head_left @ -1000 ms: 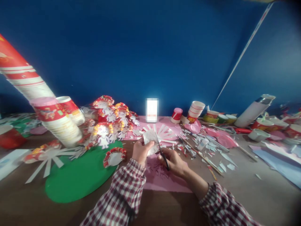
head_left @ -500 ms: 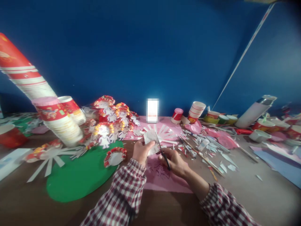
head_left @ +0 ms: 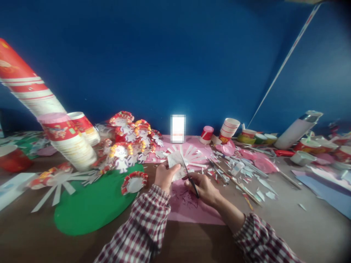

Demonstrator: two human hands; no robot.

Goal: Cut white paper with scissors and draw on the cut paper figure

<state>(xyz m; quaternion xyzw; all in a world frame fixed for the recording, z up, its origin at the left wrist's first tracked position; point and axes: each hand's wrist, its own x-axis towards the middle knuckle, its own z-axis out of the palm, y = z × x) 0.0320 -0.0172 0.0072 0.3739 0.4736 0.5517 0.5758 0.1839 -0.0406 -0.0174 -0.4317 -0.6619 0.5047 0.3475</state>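
My left hand (head_left: 166, 176) pinches a small piece of white paper (head_left: 175, 160) between thumb and fingers. In my right hand (head_left: 204, 189) is a pair of black-handled scissors (head_left: 194, 187), its blades at the paper's right edge. Below both hands lies a pink sheet (head_left: 181, 213) with dark scribbled marks or scraps on it. Just beyond the paper rests a cup cut into a fan of white strips (head_left: 194, 155). Left of my hands, a red-and-white curled paper ring (head_left: 134, 182) lies on a green oval sheet (head_left: 93, 208).
Paper-cup figures (head_left: 120, 155) cluster at the back left, near tall leaning cup stacks (head_left: 67, 142). White and blue scraps (head_left: 260, 188), a long thin stick (head_left: 238, 184) and pink paper pieces (head_left: 263, 162) litter the right. A white cylinder (head_left: 297, 129) leans at the far right before the blue wall (head_left: 137, 65).
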